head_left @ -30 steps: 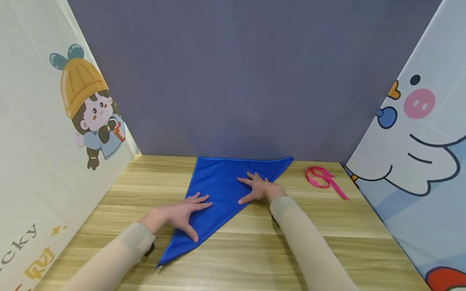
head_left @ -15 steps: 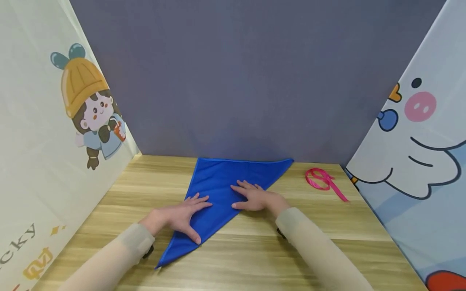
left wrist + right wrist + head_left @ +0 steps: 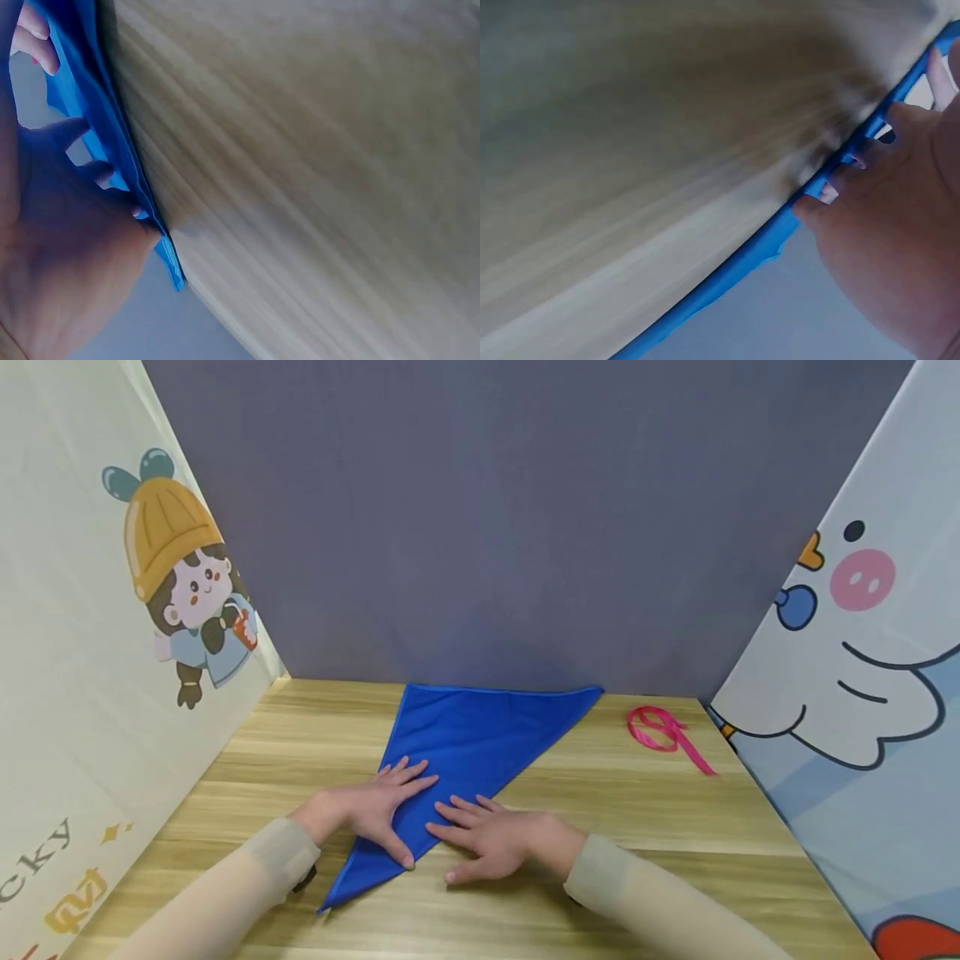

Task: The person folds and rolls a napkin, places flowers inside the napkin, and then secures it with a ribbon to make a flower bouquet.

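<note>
A blue cloth folded into a triangle lies flat on the wooden table, its long slanted edge facing the person and its back edge near the grey wall. Spread fingers of the left hand rest on the cloth's left part, the thumb by the slanted edge. To its right, the right hand has its fingertips on that slanted edge, while its thumb lies over bare wood. In the left wrist view, the left palm is beside the cloth. The right palm shows beside the cloth's edge in the right wrist view.
A loosely coiled pink ribbon lies at the back right of the table. A grey wall stands behind, and printed white sheets flank both sides.
The right hand has slid along the cloth toward the person and leftward, from the cloth's right part down to near the left hand. The left hand and cloth have stayed almost still.
</note>
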### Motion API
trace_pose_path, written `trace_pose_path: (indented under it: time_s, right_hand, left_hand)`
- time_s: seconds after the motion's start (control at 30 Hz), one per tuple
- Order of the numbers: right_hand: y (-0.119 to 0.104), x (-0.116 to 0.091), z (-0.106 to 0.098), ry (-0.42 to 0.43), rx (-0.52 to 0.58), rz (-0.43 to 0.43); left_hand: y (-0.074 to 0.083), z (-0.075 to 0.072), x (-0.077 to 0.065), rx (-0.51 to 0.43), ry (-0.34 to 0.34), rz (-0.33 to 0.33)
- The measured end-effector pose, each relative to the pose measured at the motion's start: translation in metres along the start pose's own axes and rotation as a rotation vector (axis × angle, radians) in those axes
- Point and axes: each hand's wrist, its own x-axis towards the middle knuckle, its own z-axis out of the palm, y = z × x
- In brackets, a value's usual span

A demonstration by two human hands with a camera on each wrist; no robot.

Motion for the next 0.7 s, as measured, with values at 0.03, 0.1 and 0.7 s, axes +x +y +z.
trace_pose_path:
  time_s: [0.03, 0.1, 0.7]
  right_hand:
    - [-0.001, 0.000, 0.001, -0.003, 0.000, 0.001]
    - [-0.003, 0.000, 0.002, -0.001, 0.002, -0.001]
    - [0.004, -0.003, 0.010, 0.006, -0.073, 0.029]
  left_hand:
    - [0.000, 0.000, 0.000, 0.000, -0.002, -0.004]
    - [0.001, 0.000, -0.001, 0.001, -0.005, -0.011]
    - [0.004, -0.001, 0.002, 0.035, -0.014, -0.051]
